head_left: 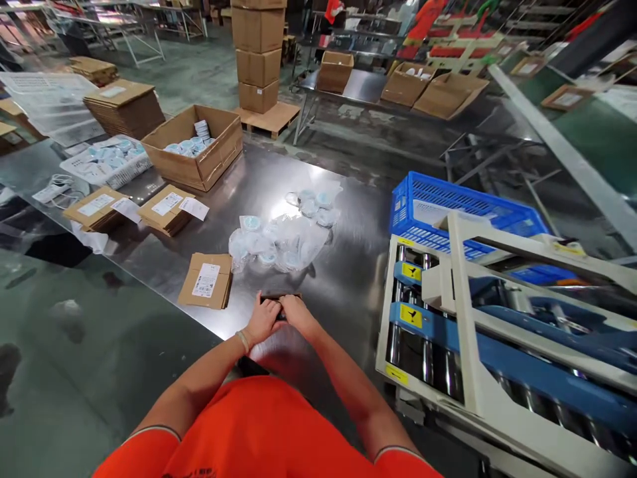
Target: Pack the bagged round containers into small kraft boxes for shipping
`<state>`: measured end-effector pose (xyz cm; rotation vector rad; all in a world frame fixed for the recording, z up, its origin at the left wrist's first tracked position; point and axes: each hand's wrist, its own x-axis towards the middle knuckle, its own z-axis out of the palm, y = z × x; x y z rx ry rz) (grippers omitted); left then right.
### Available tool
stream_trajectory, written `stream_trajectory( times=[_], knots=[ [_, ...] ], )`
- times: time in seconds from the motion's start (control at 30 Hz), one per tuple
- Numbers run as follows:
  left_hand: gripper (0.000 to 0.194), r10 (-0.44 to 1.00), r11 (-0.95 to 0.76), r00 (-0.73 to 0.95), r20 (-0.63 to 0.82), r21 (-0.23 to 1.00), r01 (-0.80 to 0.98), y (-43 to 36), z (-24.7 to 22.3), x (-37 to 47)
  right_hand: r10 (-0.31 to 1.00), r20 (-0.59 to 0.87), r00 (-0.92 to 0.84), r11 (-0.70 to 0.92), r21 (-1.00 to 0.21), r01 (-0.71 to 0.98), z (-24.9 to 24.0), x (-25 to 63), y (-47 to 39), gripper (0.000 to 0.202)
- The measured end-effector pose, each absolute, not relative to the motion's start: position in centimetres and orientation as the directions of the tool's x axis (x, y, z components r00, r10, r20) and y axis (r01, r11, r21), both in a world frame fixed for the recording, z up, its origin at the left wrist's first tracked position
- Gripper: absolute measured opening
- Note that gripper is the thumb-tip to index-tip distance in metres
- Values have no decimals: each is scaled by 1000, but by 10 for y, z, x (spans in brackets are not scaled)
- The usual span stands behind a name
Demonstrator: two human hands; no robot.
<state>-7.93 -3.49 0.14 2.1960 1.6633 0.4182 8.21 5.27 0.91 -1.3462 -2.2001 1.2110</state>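
Observation:
Near the front edge of the metal table, my left hand (263, 320) and my right hand (297, 312) are close together. Both have their fingers curled over a small brown cardboard box (294, 295), mostly hidden under them, with a dark gap showing between the hands. Just beyond it lie clear plastic bags (293, 242) of round, pale blue-and-white items. To the left of my left hand is a stack of flat cardboard boxes (206, 282) with a white label on top.
A roller conveyor machine (432, 325) stands against the table's right side, with a blue crate (462, 206) behind it. Further left are two labelled cardboard stacks (166, 207), an open carton (219, 156) of round items and a white basket (127, 174).

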Motion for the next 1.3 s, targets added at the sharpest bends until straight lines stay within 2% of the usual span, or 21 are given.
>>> stream_trajectory(
  times=[0.1,0.2,0.27,0.37,0.47,0.53,0.6,0.67,0.7,0.77,0.83,0.97,1.1,1.13,1.2,1.27,1.3],
  knots=[
    [29,960,-251,280,-8,420,872,-36,8,-78,932,-59,-359,186,-770,610,16,122,53,16],
    [30,954,-257,298,-45,396,882,-37,13,-76,955,-141,-262,55,-781,622,11,131,52,19],
    [32,949,-259,307,-66,389,884,-36,17,-75,922,-216,-322,33,-782,622,3,118,49,16],
    [33,947,-260,314,-70,411,874,-34,21,-74,889,-211,-405,96,-781,617,-5,97,46,18],
    [31,943,-260,329,-36,536,803,-34,17,-83,848,-174,-501,200,-771,605,-2,105,41,14],
    [29,946,-248,321,34,712,656,-36,9,-99,776,-112,-620,370,-715,593,0,122,35,8],
    [29,978,-180,178,111,879,441,-40,-2,-119,690,-63,-721,529,-635,562,1,137,26,11],
    [44,998,-58,17,56,980,192,-42,-15,-137,652,-54,-756,595,-581,555,-1,146,19,19],
    [58,1000,21,1,-21,997,69,-42,-21,-142,648,-63,-759,606,-561,564,-2,147,17,21],
    [82,977,199,101,-187,972,-126,-38,-34,-142,636,-92,-766,634,-503,587,-4,144,16,22],
    [90,942,324,156,-295,923,-206,-30,-47,-131,633,-129,-764,658,-431,618,-4,138,20,20],
    [82,937,349,51,-345,925,-151,-13,-58,-108,743,-153,-652,585,-324,743,-2,121,36,7],
    [62,938,322,136,-318,947,-8,-7,-45,-124,837,-53,-544,517,-247,820,-5,109,54,61],
    [57,936,316,154,-317,948,34,-7,-38,-131,824,-40,-565,540,-248,804,-8,109,56,69],
    [47,939,287,155,-308,947,141,-8,-24,-140,752,-51,-657,621,-278,733,-18,115,57,69],
    [47,955,213,125,-270,914,347,-9,-12,-136,676,-63,-734,685,-313,658,-32,124,53,64],
    [52,963,156,119,-244,856,492,-11,-8,-129,655,-59,-754,701,-324,635,-39,129,51,64]
  ],
)
